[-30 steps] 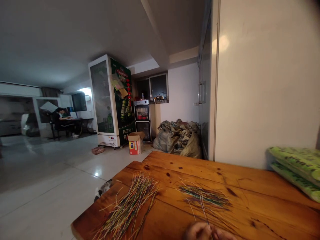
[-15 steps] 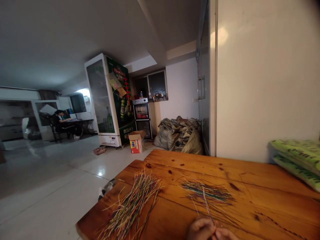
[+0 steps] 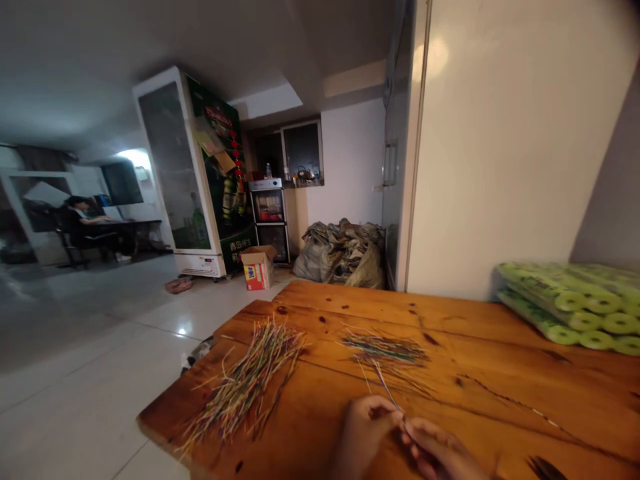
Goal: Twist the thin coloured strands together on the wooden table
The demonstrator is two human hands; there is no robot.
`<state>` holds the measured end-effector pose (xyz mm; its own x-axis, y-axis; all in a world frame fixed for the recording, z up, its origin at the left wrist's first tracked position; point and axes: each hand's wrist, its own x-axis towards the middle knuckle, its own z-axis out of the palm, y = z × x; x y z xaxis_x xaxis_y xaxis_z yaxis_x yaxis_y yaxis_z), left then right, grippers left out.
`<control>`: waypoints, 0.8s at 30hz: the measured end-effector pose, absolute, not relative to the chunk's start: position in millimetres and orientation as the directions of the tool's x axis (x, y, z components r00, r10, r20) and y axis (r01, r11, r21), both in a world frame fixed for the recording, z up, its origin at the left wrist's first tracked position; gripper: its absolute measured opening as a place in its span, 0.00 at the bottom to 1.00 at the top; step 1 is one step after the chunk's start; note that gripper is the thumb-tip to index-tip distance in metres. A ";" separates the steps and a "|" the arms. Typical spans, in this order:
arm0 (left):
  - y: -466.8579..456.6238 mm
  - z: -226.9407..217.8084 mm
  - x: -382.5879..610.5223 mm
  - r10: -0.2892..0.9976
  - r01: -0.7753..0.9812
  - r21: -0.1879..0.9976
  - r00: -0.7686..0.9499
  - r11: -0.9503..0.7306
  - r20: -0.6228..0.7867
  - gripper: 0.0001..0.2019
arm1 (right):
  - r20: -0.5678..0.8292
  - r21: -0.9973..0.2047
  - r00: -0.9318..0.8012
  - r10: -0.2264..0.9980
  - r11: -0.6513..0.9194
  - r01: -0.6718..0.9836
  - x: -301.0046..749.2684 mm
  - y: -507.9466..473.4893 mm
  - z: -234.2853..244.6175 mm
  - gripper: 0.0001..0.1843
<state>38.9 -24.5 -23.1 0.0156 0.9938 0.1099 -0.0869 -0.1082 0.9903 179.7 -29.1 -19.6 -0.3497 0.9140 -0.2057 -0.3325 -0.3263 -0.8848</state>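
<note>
Thin coloured strands | left hand, right hand: fingers pinched closed on them, above desk | small strand pile just ahead | larger strand pile further left on desk

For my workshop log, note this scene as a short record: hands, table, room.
Left hand: pinches thin coloured strands
Right hand: pinches the same strands
Surface: wooden table
Larger pile of strands: near the table's left edge
Smaller pile of strands: just beyond the hands
Table's far right: green rolls
Room: glass-door drinks fridge, cardboard box, stuffed sacks, a person at a desk
</note>
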 end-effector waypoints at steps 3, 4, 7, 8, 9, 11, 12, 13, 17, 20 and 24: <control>-31.0 -17.9 37.5 0.990 -0.066 0.989 0.032 -0.133 0.135 0.09 | -0.103 -0.933 -0.329 0.939 -0.206 -0.296 178.2 -37.7 -11.8 0.14; -33.0 -15.5 36.5 0.989 -0.078 0.989 0.060 -0.129 0.134 0.09 | -0.103 -0.938 -0.305 0.947 -0.194 -0.286 177.7 -39.8 -8.9 0.14; -38.7 -7.8 31.4 0.979 -0.138 0.987 0.172 -0.087 0.110 0.11 | -0.106 -0.944 -0.296 0.949 -0.190 -0.270 178.1 -43.9 -1.6 0.13; -40.5 -5.5 29.3 0.968 -0.144 0.986 0.224 -0.080 0.111 0.10 | -0.108 -0.944 -0.305 0.946 -0.194 -0.268 179.0 -44.8 -0.1 0.13; -42.2 -3.5 27.0 0.956 -0.142 0.987 0.271 -0.078 0.115 0.10 | -0.108 -0.944 -0.318 0.942 -0.197 -0.263 180.0 -45.6 0.9 0.13; -45.3 -0.9 22.8 0.934 -0.105 0.989 0.332 -0.105 0.134 0.10 | -0.110 -0.948 -0.341 0.934 -0.202 -0.245 182.2 -47.5 1.5 0.12; -46.6 -0.2 20.9 0.927 -0.070 0.989 0.345 -0.132 0.148 0.10 | -0.115 -0.950 -0.354 0.928 -0.206 -0.232 182.9 -48.6 1.3 0.12; -47.7 0.1 19.4 0.922 -0.031 0.986 0.350 -0.164 0.164 0.10 | -0.123 -0.952 -0.368 0.922 -0.214 -0.219 183.5 -49.8 1.0 0.12; -49.5 -0.7 16.3 0.911 0.094 0.961 0.353 -0.259 0.211 0.07 | -0.154 -0.952 -0.409 0.899 -0.245 -0.181 184.0 -53.2 -1.7 0.11; -48.6 -2.3 16.7 0.909 0.119 0.949 0.343 -0.291 0.236 0.06 | -0.164 -0.964 -0.413 0.896 -0.235 -0.126 184.4 -53.0 -4.7 0.10; -48.2 -5.1 21.3 0.925 0.024 0.966 0.296 -0.256 0.238 0.06 | -0.046 -0.996 -0.400 0.916 -0.073 -0.053 185.3 -50.6 -6.7 0.12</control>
